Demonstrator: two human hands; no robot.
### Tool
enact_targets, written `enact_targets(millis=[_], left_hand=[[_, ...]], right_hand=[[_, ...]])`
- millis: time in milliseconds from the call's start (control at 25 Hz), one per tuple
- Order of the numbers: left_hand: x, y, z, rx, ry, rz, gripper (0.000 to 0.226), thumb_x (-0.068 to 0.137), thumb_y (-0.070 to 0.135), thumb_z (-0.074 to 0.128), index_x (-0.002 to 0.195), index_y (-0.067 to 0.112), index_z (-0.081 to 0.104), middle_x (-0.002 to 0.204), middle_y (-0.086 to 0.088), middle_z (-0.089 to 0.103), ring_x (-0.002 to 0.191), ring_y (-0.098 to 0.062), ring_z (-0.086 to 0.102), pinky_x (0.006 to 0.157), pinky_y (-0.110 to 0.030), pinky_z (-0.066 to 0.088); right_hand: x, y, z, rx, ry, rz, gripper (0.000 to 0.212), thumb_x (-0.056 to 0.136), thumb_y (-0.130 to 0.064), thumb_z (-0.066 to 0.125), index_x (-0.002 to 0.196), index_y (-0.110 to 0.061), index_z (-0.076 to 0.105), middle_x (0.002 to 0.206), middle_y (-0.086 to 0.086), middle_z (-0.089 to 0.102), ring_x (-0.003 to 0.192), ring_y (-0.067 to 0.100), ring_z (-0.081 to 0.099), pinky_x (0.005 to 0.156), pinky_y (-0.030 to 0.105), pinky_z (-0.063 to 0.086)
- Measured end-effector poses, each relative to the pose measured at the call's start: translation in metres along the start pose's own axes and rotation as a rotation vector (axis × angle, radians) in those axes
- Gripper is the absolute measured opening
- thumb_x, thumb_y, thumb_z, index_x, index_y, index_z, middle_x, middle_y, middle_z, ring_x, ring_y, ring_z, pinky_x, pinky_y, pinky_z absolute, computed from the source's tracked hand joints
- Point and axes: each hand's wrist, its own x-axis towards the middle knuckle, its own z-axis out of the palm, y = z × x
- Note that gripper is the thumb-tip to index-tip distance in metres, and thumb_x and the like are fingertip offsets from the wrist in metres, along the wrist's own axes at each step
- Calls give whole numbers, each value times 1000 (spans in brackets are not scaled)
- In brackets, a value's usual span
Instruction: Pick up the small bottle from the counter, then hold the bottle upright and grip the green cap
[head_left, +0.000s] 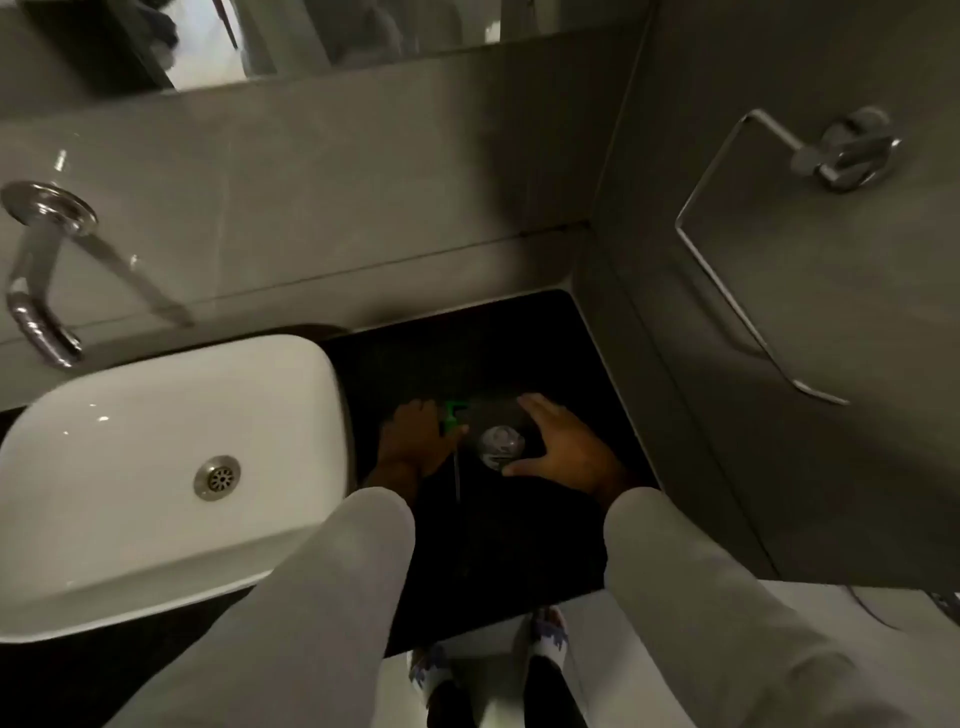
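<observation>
- Down on the dark table (519, 545), right of the white basin (156, 467), both hands work close together near the far right corner by the grey wall.
- The left hand (415, 441) has its fingers curled round a tool with a green handle (453, 413); a thin shaft (457, 478) runs from it toward the near edge. Whether it is a screwdriver or a brush I cannot tell in this dim light.
- The right hand (563, 447) is spread, fingers straight and thumb stretched out, cupped beside a small round glassy or metallic thing (501, 447). The thumb tip lies just at its near side; the hand does not clasp it.
- That round thing sits on the table between the two hands, just right of the tool's shaft.
- By my judgement the round thing is light, hard and smooth, so likely slippery and apt to roll or skid on the glossy surface; if it is glass, it could chip. Taking it across its widest part, thumb against two fingers, looks safest.
- The tool seems stiff and light; the thick green handle is the place to hold it, not the thin shaft.
- A chrome tap (36, 270) hangs over the basin, and a chrome towel ring (727, 270) sits on the right wall.
</observation>
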Motion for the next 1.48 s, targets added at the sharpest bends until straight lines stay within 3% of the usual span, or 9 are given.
enact_targets(millis=[160,400,480,640,760,880,1040,1280,1480], left_hand=[[19,1,13,-110,-23,-182,48,93,52,64,113,8,70,113,-18,72,105,-37,67,88,-42,57],[37,2,28,-265,-128,-319,40,95,38,67,119,6,70,118,-20,71,110,-37,67,96,-48,56],[38,2,23,-354,-94,-333,35,94,33,69,113,4,73,112,-20,73,106,-36,69,95,-46,57],[33,10,-25,-649,299,-235,22,86,30,78,93,9,80,87,-7,79,84,-19,73,80,-31,57],[23,19,-66,-930,445,3,18,84,27,80,94,13,81,81,9,79,78,-2,72,76,-16,54],[8,32,-87,-1064,430,282,19,86,17,79,104,10,80,97,4,82,92,-10,76,85,-21,58],[1,41,-83,-990,424,416,24,89,12,77,113,8,77,108,-2,80,101,-18,76,92,-33,60],[0,38,-51,-974,324,323,29,87,29,78,116,26,75,115,0,77,109,-19,73,96,-45,58],[0,32,-25,-858,126,223,39,83,39,79,118,26,74,115,6,76,106,-5,73,92,-29,60]], right_hand=[[9,13,20,236,81,1,76,73,-36,89,140,-17,59,159,1,43,146,25,44,121,42,37],[22,18,33,287,123,9,52,72,-33,87,121,-22,72,148,-1,54,135,21,54,108,26,38],[26,19,29,298,100,-2,51,74,-31,87,121,-21,72,149,1,53,142,23,48,113,29,36],[33,14,15,103,62,22,52,75,-38,86,122,-21,72,158,-1,44,159,22,18,128,50,16],[34,4,1,2,18,56,49,76,-44,84,120,-26,72,162,-7,37,161,19,5,125,62,-2],[35,-9,-7,-21,3,63,47,78,-42,82,121,-26,72,166,-7,31,161,20,-1,125,62,-6],[36,-17,-13,-86,-26,81,48,81,-42,79,125,-26,70,168,-7,25,161,21,-5,126,62,-5],[37,-17,-9,-80,-13,93,45,81,-43,79,123,-28,71,168,-7,25,161,22,-4,126,62,-2],[41,-8,-8,-64,-42,68,51,81,-48,77,127,-29,68,168,-9,24,161,21,-4,126,61,-3]])
